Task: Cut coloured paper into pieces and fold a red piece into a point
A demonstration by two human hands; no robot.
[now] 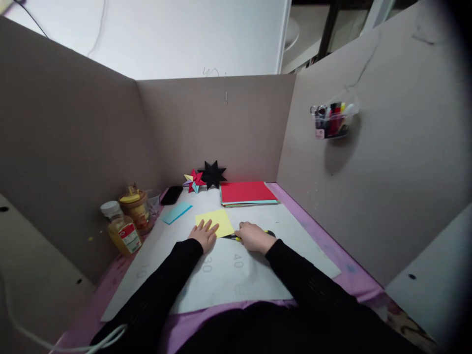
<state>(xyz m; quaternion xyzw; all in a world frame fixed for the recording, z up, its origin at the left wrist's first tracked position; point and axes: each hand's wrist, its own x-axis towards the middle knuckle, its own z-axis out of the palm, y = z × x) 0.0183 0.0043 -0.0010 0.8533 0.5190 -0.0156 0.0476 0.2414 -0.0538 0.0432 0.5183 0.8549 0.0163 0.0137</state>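
My left hand [205, 236] lies flat with its fingers spread on a yellow sheet of paper [221, 219], pressing it to the white mat [221, 282]. In my right hand [254, 237] is a yellow-and-black utility knife [271, 233], its handle end sticking out behind the fist. The dark front end of the knife reaches left to the lower edge of the yellow paper; whether it lies under or beside the sheet I cannot tell. A folded blue paper piece [177, 213] lies left of the yellow sheet.
A stack of coloured paper with a red sheet [249, 192] on top lies behind my hands. Two paper stars, black [212, 174] and multicoloured [194, 181], stand by the back panel. A phone [171, 195], jar [138, 209] and bottle [121, 228] are left; a tool basket [334, 123] hangs right.
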